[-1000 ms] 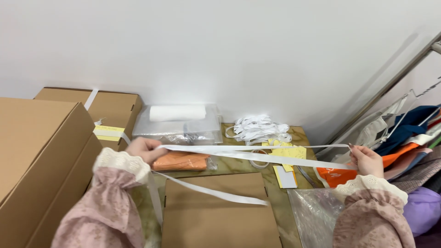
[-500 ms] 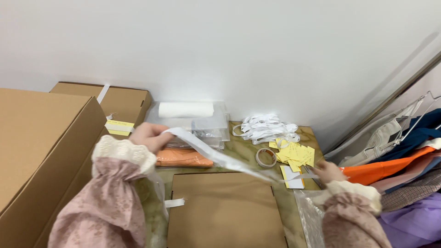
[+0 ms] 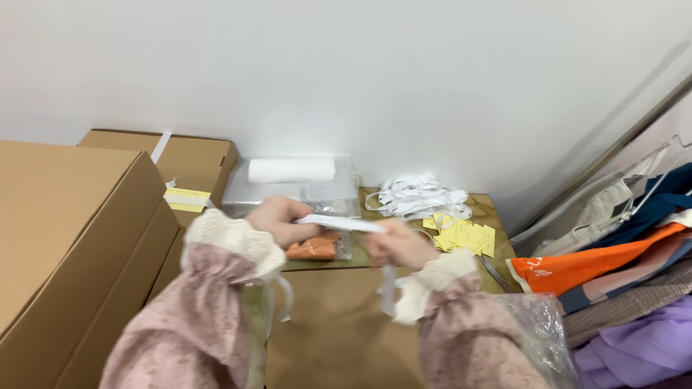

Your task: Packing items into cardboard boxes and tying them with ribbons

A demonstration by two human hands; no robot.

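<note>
at the centre of the frame, the left hand (image 3: 282, 220) and right hand (image 3: 394, 243) — close together — each pinch a white strip (image 3: 339, 222) taut above a brown envelope (image 3: 339, 331), seemingly folding or gathering it — the loose tails hanging below likely need taking up.

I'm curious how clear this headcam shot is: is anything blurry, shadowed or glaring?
Head view: both hands, left and right, are smeared by motion, and so is the white strip held between them; the boxes and wall look sharper; the light is soft and even, with a faint diagonal shadow on the wall at right and no glare.
</note>
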